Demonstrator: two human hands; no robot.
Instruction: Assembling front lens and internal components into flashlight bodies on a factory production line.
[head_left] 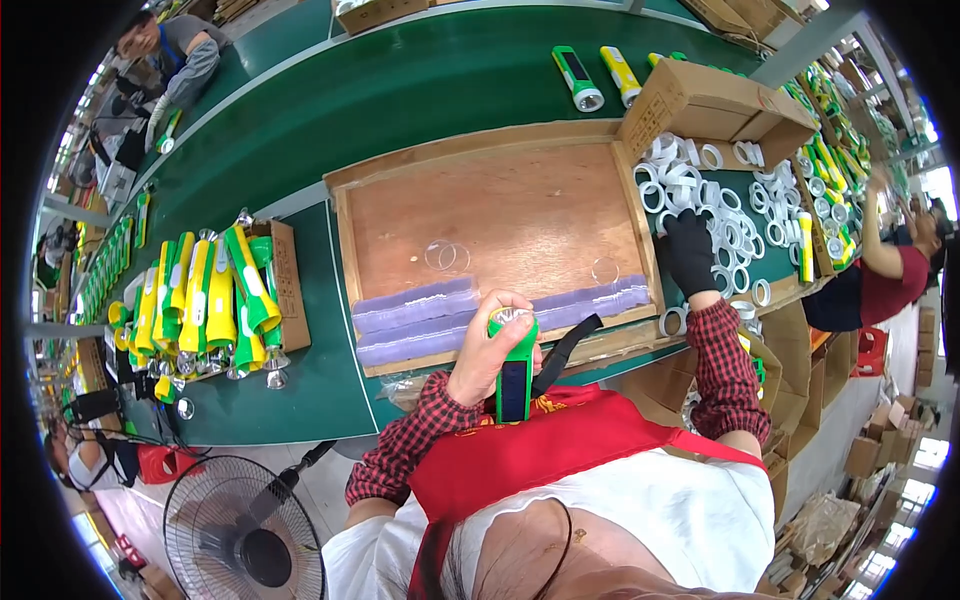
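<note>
My left hand (482, 352) is closed round the head of a green flashlight (515, 385) with a dark panel on its body. The thumb lies over the flashlight's lens end, which points away from me. In a black glove, my right hand (688, 258) reaches into a heap of white plastic rings (735, 235) at the right. Its fingers look stretched out over the rings; their tips are partly hidden among them. Thin clear discs (605, 270) and purple-tinted stacks of discs (420, 310) lie in a shallow wooden tray (480, 137) in front of me.
A box (290, 285) heaped with yellow and green flashlights stands at the left. An open carton (700, 100) sits behind the rings, and finished-looking flashlights (577, 78) lie on the green bench. A black fan (245, 530) is at lower left. Other people work at far left and right.
</note>
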